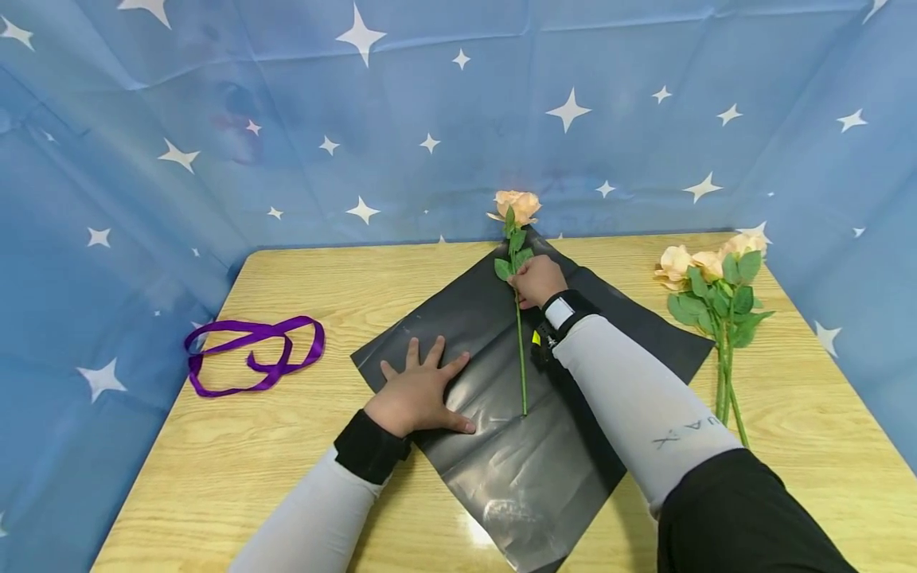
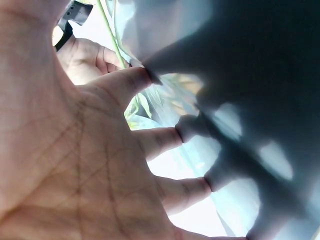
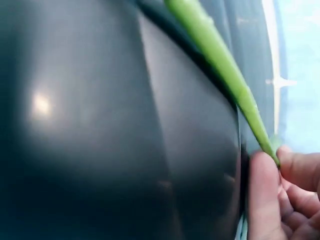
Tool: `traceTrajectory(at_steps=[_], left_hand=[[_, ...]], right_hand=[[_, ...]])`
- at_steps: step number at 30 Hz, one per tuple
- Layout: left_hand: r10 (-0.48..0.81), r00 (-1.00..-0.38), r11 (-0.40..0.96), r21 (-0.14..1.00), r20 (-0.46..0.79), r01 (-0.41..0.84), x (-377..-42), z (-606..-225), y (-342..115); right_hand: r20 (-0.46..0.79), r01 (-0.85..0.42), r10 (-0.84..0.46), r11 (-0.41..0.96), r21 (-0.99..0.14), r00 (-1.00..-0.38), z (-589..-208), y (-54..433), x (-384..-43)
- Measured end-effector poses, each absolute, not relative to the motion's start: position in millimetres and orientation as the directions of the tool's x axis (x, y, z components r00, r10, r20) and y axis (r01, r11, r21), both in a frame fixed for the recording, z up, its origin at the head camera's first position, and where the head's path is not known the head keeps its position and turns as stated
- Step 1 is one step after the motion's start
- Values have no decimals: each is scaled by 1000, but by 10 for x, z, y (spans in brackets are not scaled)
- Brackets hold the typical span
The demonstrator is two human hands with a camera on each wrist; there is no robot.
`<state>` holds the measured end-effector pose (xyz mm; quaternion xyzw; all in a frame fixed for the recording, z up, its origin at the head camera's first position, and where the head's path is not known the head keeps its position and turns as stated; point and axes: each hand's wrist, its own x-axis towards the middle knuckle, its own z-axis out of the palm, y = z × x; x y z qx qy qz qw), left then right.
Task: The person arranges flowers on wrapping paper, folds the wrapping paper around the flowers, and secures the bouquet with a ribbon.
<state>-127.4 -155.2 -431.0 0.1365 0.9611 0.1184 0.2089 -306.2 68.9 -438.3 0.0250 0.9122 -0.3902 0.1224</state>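
Note:
A sheet of black wrapping paper (image 1: 494,469) lies cornerwise on the table. Over its upper part is a single peach artificial rose (image 1: 517,205), its green stem (image 1: 521,358) running down the middle of the sheet. My right hand (image 1: 539,282) pinches that stem just below the leaves; in the right wrist view thumb and fingertip grip the green stem (image 3: 225,70). My left hand (image 1: 421,388) rests with spread fingers on the sheet's left part. The left wrist view shows its palm (image 2: 90,160) with the fingertips touching the glossy sheet.
Several more peach roses (image 1: 723,294) with green stems lie at the right of the wooden table (image 1: 286,454). A loosely looped purple ribbon (image 1: 251,354) is at the left. Behind the table hangs a blue cloth (image 1: 444,103) with white stars.

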Motion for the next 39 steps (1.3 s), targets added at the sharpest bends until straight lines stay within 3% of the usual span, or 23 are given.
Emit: traceTrajectory(at_steps=[6, 17, 30, 39], left_hand=[[310, -874, 940, 260, -375, 221, -1282, -4308, -1544], [302, -879, 943, 251, -368, 219, -1313, -4311, -1518], [294, -880, 946, 246, -372, 212, -1337, -4315, -1543], [305, -880, 942, 252, -364, 222, -1328, -4291, -1535]], right_hand=[[-188, 55, -76, 793, -606, -979, -4387, 665, -3102], [-137, -34, -127, 844, -534, -982, -4420, 640, -3184], [-115, -61, -165, 789, -611, -980, -4399, 691, -3079], [-124, -58, -163, 803, -594, -979, -4401, 702, -2989]])
